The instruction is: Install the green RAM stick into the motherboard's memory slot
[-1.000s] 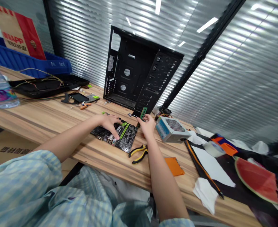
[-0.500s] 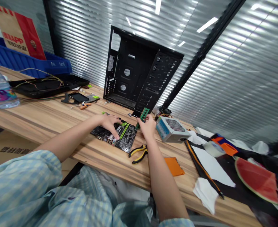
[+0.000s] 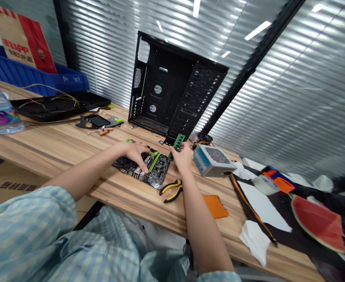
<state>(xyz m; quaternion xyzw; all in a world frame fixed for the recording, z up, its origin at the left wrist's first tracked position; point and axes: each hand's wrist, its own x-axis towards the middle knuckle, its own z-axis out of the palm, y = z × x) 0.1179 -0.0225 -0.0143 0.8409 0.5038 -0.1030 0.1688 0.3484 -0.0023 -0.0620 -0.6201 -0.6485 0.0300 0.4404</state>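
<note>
A black motherboard (image 3: 159, 172) with bright green memory slots lies flat on the wooden table. My left hand (image 3: 134, 153) rests over its left part, thumb and fingers spread apart near the slots; what lies under the palm is hidden. To the right of the board, my right hand (image 3: 183, 156) pinches a green RAM stick (image 3: 179, 141) held upright at a tilt, with its lower part partly covered by my fingers. Yellow-and-black pliers (image 3: 172, 190) lie below my right hand, beside my forearm.
Behind the board stands an open black computer case (image 3: 172, 86). A power supply (image 3: 213, 160) sits to the right, an orange drive (image 3: 217, 206) nearer me. Leftward are a water bottle (image 3: 2, 113), a black panel (image 3: 57, 106) and a blue bin (image 3: 72, 82). Watermelon (image 3: 319, 223) lies far right.
</note>
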